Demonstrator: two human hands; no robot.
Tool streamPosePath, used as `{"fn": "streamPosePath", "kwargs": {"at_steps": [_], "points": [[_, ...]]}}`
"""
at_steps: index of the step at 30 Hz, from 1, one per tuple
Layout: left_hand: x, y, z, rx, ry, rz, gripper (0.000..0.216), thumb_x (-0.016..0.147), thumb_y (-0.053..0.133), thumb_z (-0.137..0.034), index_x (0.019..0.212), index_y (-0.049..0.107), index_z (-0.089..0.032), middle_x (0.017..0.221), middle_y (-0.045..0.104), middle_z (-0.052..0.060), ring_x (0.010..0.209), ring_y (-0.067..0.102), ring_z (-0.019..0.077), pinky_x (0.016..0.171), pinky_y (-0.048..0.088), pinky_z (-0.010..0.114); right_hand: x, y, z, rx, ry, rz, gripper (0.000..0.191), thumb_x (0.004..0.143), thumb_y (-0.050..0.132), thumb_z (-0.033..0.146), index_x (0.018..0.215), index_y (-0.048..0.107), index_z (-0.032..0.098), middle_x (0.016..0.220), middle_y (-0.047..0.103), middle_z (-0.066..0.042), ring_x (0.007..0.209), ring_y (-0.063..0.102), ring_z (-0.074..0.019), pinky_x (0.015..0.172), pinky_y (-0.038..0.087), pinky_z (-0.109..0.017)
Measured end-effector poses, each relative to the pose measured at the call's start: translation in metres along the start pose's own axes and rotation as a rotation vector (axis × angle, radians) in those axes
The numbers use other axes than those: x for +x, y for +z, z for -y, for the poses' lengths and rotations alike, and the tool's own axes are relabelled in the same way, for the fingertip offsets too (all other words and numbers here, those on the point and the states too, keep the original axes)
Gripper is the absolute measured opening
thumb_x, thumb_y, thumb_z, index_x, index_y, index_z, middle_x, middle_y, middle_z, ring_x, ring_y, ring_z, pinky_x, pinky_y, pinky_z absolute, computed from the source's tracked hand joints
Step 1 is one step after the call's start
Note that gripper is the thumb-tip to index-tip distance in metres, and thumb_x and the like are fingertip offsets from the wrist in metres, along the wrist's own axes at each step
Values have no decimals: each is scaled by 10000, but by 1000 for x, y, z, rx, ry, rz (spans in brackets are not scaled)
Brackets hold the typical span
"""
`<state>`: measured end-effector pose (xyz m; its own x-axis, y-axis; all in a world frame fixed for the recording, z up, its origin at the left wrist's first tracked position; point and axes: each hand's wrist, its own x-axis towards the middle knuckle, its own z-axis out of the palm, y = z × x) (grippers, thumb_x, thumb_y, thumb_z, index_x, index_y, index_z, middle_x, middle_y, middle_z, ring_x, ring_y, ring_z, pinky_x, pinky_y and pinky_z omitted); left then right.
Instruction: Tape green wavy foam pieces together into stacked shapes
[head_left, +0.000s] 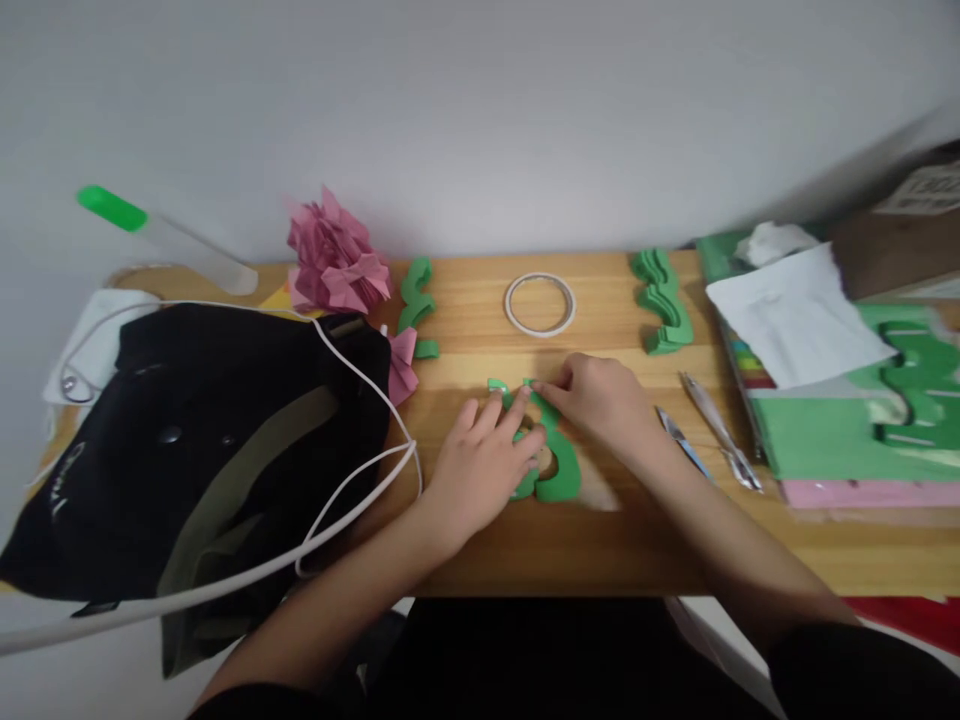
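A wavy green paper cut-out point(559, 470) lies on the wooden table point(570, 550) in front of me. My left hand point(480, 465) rests flat on it, fingers stretched out and pressing its upper part. My right hand point(600, 400) comes in from the right, its fingers closed in a pinch on the top end of the same green cut-out. Part of the cut-out is hidden under both hands.
A black bag point(202, 450) with a white cord covers the left. Pink paper flowers point(337, 260), a tape ring point(540, 303), two stacks of green wavy pieces point(664, 300), scissors point(716, 430) and coloured paper sheets with a tissue point(802, 310) lie around.
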<state>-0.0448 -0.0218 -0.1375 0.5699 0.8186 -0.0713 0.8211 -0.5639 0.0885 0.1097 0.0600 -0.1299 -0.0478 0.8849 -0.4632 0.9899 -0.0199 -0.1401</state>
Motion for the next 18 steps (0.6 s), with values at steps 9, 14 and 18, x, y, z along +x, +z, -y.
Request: {"fn": "streamPosePath", "kwargs": {"at_steps": [9,14,18], "points": [[6,0,4,-62,18,3,240,963,493,-378,1051,655,-224,1398,546,116,1237,497,330,958,388,501,-11,-4,-41,268,-12,-154,276,830,617,411,709,690,174,675,723,-70,619,638,-175,532,346,-250],[12,-4,1,-126,-33,-35,255,953,512,-383,1000,695,-211,1309,585,130,1205,506,315,940,408,494,-26,-20,-67,282,15,-314,204,846,569,306,766,692,164,650,710,-48,593,644,-170,545,378,-242],[13,-8,-3,-164,-69,-75,278,952,511,-387,980,710,-195,1257,605,138,1194,517,307,942,414,495,-25,-32,-74,252,-11,-401,208,862,535,267,897,699,143,767,741,-67,672,675,-194,590,416,-263]]}}
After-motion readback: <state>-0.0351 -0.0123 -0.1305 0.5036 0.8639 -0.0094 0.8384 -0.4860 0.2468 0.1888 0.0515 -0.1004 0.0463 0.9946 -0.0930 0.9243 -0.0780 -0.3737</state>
